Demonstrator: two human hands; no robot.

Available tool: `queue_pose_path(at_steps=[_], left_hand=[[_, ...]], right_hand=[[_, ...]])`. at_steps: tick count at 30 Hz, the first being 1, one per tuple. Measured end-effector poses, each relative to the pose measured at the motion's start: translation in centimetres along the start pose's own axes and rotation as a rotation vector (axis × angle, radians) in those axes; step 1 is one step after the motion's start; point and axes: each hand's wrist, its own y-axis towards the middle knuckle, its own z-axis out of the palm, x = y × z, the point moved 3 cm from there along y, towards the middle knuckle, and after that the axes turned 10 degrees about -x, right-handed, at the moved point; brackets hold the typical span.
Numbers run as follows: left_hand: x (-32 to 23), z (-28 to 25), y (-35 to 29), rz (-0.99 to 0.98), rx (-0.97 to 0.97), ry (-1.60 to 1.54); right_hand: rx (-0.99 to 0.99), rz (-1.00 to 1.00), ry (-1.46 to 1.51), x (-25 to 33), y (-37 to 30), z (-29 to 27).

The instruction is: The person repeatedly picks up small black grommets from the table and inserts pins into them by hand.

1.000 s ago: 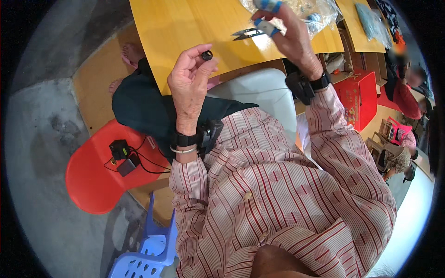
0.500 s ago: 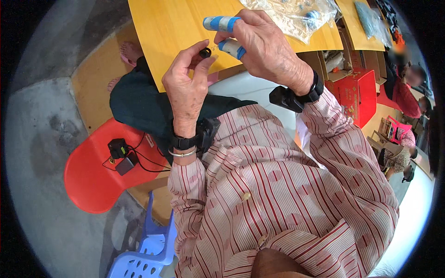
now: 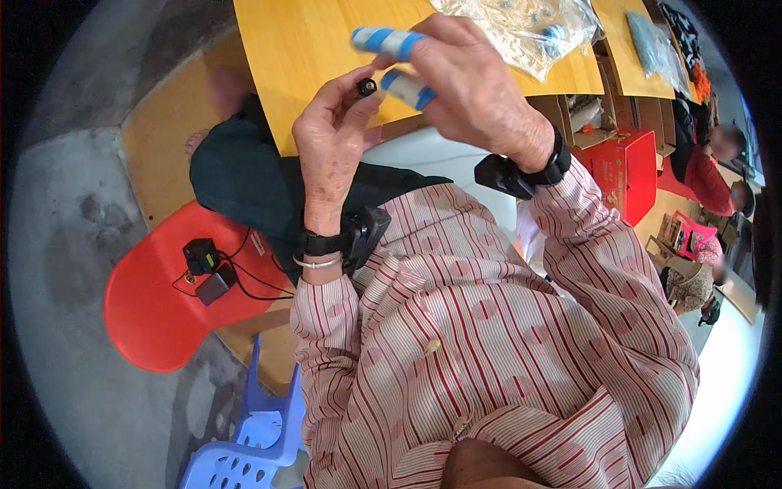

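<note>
Between the thumb and fingers of my left hand (image 3: 330, 138) is a small black cylindrical part (image 3: 367, 87). Its round end faces up and has a pale spot at the centre. My right hand (image 3: 468, 81) hovers just to the right of it, with blue-and-white striped tape wrapped round the thumb and index finger. Those two taped fingers are apart, and nothing shows between them. Both hands are above the near edge of a yellow wooden table (image 3: 301, 49).
A clear plastic bag (image 3: 521, 37) with small blue pieces lies on the table. To the right stand a red box (image 3: 623, 175) and open cartons. A red stool (image 3: 155, 301) with cabled black devices and a blue plastic chair (image 3: 252, 448) are at left. Other people sit at far right.
The black part has tipped so its round end now faces up. A thin coiled wire seen beside it earlier no longer shows. My right hand has shifted slightly left.
</note>
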Motion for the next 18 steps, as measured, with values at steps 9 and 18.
queue_pose_path(at_steps=[9, 18], left_hand=[[-0.5, -0.3, 0.5, -0.065, 0.072, -0.069], [-1.7, 0.7, 0.7, -0.062, 0.074, -0.042]], right_hand=[[-0.034, 0.077, 0.164, -1.4, -2.2, 0.6], [0.006, 0.011, 0.16, -0.6, -1.6, 0.9]])
